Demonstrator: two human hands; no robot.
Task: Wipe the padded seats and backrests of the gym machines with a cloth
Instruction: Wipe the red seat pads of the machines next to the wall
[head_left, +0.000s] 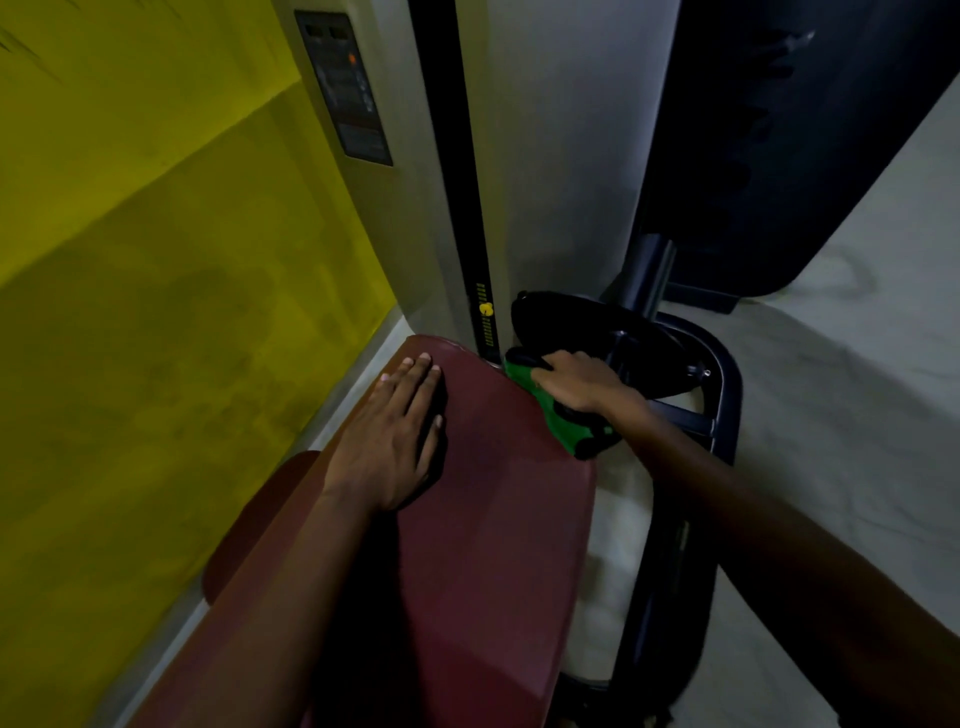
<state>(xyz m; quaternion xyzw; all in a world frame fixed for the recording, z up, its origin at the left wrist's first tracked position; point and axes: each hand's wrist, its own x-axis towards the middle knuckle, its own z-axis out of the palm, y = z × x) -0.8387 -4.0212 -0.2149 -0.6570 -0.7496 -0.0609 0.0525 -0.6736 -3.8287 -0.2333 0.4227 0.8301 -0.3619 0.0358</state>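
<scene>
A dark red padded backrest (498, 519) fills the lower middle of the head view. My left hand (395, 431) lies flat on its upper left part, fingers straight and pointing away. My right hand (576, 382) grips a green cloth (561, 421) at the pad's upper right edge, fingers curled round it. A second red pad (254, 525) shows below and to the left, partly hidden by my left forearm.
A yellow wall (156, 260) stands on the left. The machine's pale weight-stack column (545, 156) with a label panel (345, 88) rises ahead. A black frame tube (722, 415) and black plate (587, 332) sit to the right, above a pale floor (831, 415).
</scene>
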